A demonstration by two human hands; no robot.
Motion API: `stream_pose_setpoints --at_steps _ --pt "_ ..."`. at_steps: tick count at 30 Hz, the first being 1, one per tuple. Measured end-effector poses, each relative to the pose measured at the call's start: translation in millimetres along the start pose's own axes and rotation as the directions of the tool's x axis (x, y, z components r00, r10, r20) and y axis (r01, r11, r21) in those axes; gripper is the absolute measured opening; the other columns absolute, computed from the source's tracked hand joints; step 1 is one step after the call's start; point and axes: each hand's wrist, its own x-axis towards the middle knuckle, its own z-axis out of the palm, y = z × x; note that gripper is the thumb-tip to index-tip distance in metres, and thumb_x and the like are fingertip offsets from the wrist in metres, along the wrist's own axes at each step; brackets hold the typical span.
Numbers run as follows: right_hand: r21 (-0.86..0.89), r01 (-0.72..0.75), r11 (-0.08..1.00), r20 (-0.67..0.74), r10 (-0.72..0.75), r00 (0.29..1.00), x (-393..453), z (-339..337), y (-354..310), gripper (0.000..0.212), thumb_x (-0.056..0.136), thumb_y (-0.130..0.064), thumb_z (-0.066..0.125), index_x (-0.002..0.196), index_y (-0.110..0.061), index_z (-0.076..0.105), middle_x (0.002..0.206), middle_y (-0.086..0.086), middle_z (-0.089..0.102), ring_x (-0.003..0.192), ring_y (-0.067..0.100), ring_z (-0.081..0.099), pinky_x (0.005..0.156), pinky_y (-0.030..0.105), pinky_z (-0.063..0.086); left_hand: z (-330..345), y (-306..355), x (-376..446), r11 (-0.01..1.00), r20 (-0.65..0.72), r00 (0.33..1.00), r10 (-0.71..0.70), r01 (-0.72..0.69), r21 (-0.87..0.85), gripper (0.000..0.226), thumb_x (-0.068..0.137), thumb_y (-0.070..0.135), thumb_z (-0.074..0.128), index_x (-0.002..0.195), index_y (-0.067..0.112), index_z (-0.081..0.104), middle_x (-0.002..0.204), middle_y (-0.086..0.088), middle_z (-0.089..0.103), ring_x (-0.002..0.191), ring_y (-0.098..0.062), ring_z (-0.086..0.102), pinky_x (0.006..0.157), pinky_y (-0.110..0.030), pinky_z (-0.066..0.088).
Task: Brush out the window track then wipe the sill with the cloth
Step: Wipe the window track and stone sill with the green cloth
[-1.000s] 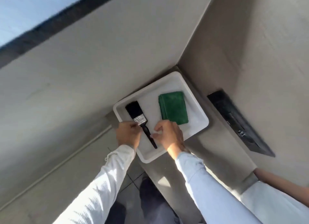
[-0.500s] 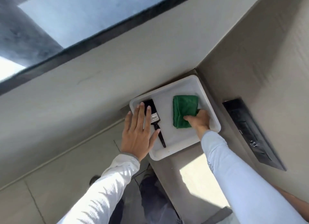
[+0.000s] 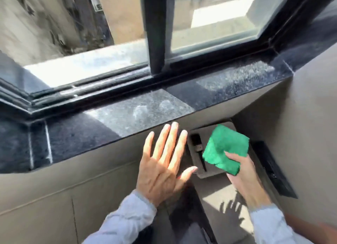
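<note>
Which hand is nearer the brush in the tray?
Judging by the picture, the right. The right hand, gripping the green cloth, hovers just right of the brush; the open left hand is spread left of the tray.

Bright daylight pours through the window (image 3: 209, 21) — glare on the dusty sill (image 3: 142, 110), finger shadows on the floor, motion blur, wide-angle bending at edges.

Sun falls on the tan wall (image 3: 54, 198) below my hand. Past the glass (image 3: 209, 19) stands maybe another building, blurry.
</note>
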Motion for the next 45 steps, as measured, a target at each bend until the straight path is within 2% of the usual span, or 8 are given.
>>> stream_pose_setpoints --at_steps 10,15,18,21,25,31,38,45 --pt "-0.178 0.257 0.95 0.388 -0.173 0.905 -95 224 2 0.04 0.096 -0.003 0.063 0.136 -0.009 0.058 0.118 0.01 0.079 0.096 0.02 0.079 0.074 0.036 0.067 -115 -193 -66 0.917 0.051 0.928 -0.37 0.356 0.181 0.086 0.101 0.06 0.038 0.155 -0.006 0.029 0.163 -0.026 0.035 0.151 -0.038 0.036 0.117 -0.054 0.044" --pt "-0.576 0.798 0.176 0.663 -0.471 0.582 -84 339 6 0.076 0.085 0.013 0.054 0.156 -0.012 0.044 0.158 0.014 0.051 0.146 0.028 0.047 0.127 0.038 0.032 -95 -198 -59 0.891 0.13 0.883 -0.451 0.436 0.124 0.089 0.095 0.063 0.041 0.147 -0.008 0.043 0.156 -0.027 0.045 0.143 -0.04 0.048 0.11 -0.054 0.052" --pt "-0.587 0.752 -0.3 0.809 -0.178 0.561 -75 365 26 0.071 0.094 -0.021 0.055 0.161 -0.025 0.033 0.17 0.018 0.027 0.158 0.03 0.023 0.131 0.042 0.016 -84 -201 -63 0.883 0.188 0.863 -0.468 0.447 0.146 0.092 0.093 0.067 0.037 0.146 -0.008 0.046 0.155 -0.027 0.047 0.142 -0.04 0.049 0.116 -0.052 0.044" --pt "-0.559 0.706 -0.436 0.805 -0.082 0.587 -67 369 40 0.077 0.095 -0.069 0.036 0.16 -0.029 0.032 0.175 0.016 0.01 0.162 0.029 0.007 0.132 0.047 0.002 -74 -204 -69 0.893 0.231 0.865 -0.446 0.416 0.17 0.094 0.093 0.069 0.035 0.146 -0.007 0.046 0.156 -0.026 0.046 0.144 -0.039 0.047 0.115 -0.048 0.032" --pt "-0.204 0.681 -0.703 0.959 -0.004 0.282 -44 382 33 0.058 0.107 -0.049 0.034 0.16 -0.023 0.036 0.172 0.013 0.025 0.161 0.026 0.021 0.13 0.052 0.016 -67 -205 -68 0.888 0.238 0.856 -0.458 0.427 0.173 0.094 0.095 0.071 0.032 0.148 -0.006 0.043 0.157 -0.025 0.045 0.146 -0.037 0.045 0.117 -0.051 0.041" --pt "-0.155 0.65 -0.744 0.978 -0.025 0.205 -19 370 31 0.05 0.109 -0.043 0.033 0.154 -0.028 0.047 0.163 0.005 0.046 0.153 0.023 0.04 0.125 0.047 0.03 -61 -205 -68 0.878 0.213 0.855 -0.473 0.436 0.197 0.098 0.094 0.074 0.03 0.151 -0.006 0.038 0.16 -0.025 0.04 0.149 -0.038 0.041 0.119 -0.053 0.043" --pt "-0.439 0.551 -0.709 0.888 -0.251 0.384 8 333 -7 0.047 0.107 -0.042 0.036 0.151 -0.031 0.048 0.164 0.003 0.045 0.156 0.023 0.033 0.128 0.054 0.025 -62 -204 -67 0.879 0.222 0.855 -0.469 0.426 0.215 0.099 0.095 0.075 0.026 0.153 -0.006 0.033 0.162 -0.026 0.036 0.151 -0.038 0.037 0.121 -0.054 0.04" --pt "-0.577 0.64 -0.508 0.814 -0.424 0.397 -7 343 13 0.046 0.103 -0.034 0.055 0.144 -0.012 0.053 0.152 0.01 0.058 0.148 0.026 0.047 0.124 0.05 0.031 -67 -202 -65 0.875 0.231 0.847 -0.479 0.442 0.197 0.099 0.094 0.075 0.028 0.15 -0.006 0.04 0.159 -0.026 0.042 0.148 -0.039 0.042 0.118 -0.053 0.043"
